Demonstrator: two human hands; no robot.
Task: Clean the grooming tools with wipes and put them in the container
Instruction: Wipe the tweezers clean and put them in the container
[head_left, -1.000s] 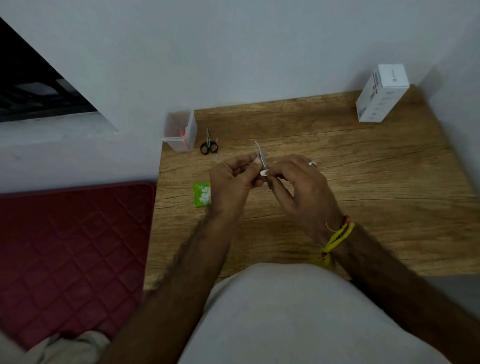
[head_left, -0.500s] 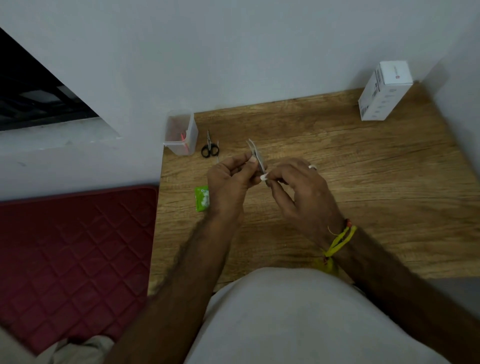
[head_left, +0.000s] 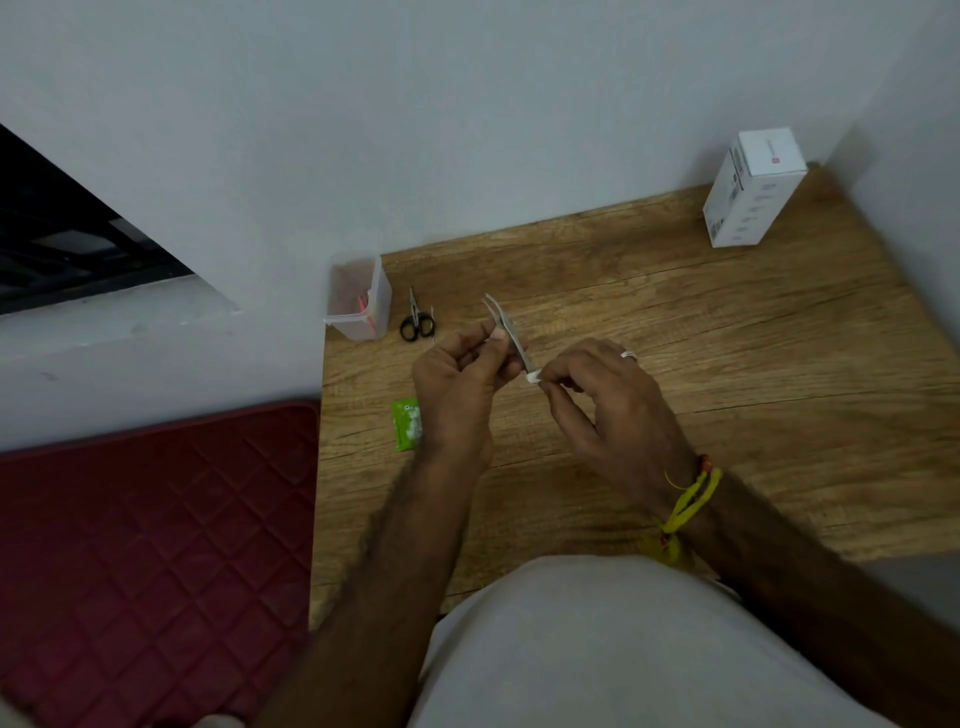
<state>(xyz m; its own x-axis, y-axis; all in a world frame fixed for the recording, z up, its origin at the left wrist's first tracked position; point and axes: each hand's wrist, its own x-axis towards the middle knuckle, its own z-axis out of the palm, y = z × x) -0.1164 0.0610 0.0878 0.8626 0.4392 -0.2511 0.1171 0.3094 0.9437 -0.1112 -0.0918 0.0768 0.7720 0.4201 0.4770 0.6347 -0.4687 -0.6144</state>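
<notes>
Left hand (head_left: 457, 374) pinches tweezers (head_left: 506, 327), now tipped toward eleven o'clock; right hand (head_left: 597, 395) pinches wipe (head_left: 533, 376) at their heel, wiping nearly done

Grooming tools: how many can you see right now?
3, maybe more hidden. Metal tweezers held over the wooden table; small black-handled scissors beside the clear plastic container; a reddish item inside it, unclear.

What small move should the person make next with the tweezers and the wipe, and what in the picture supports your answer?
Probably draw the wipe along the tweezers toward their tips. The left hand holds the tweezers mid-length, the right hand pinches the wipe at their near end, so the far tips look unwiped. The container comes later.
</notes>
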